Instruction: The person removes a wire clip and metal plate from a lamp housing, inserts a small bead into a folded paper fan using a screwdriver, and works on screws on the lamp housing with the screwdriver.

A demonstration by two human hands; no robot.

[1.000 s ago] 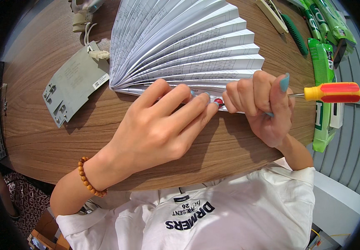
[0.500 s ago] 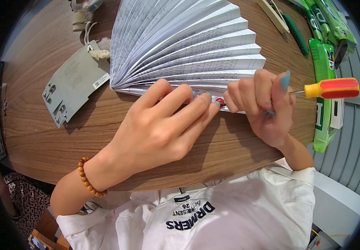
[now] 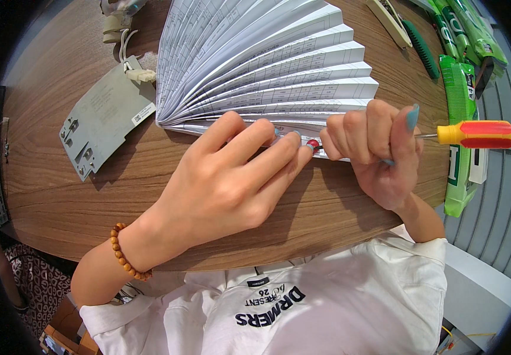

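A pleated white paper fan [image 3: 279, 74], printed with tables, spreads over the wooden table. My left hand [image 3: 226, 177], with a beaded bracelet, has its fingers bent over the fan's lowest fold; the thumb is hidden beneath. Close to its fingertips sits a small red round piece [image 3: 313, 144], with a short dark thin part leading toward my other hand. Curled beside the fold's right end, my right hand [image 3: 379, 151] grips a screwdriver [image 3: 477, 134] with a red and yellow handle. The handle points right, and the fist hides much of the shaft.
Left of the fan lies a grey metal plate [image 3: 104, 115] with a white cable near a beige fitting [image 3: 113, 29]. Green packets [image 3: 459, 77] line the right edge. A beige tool [image 3: 388, 22] and a dark green strip [image 3: 421, 48] lie at the far right.
My right hand and the screwdriver have shifted slightly to the right, the handle a little lower. My left hand has hardly moved.
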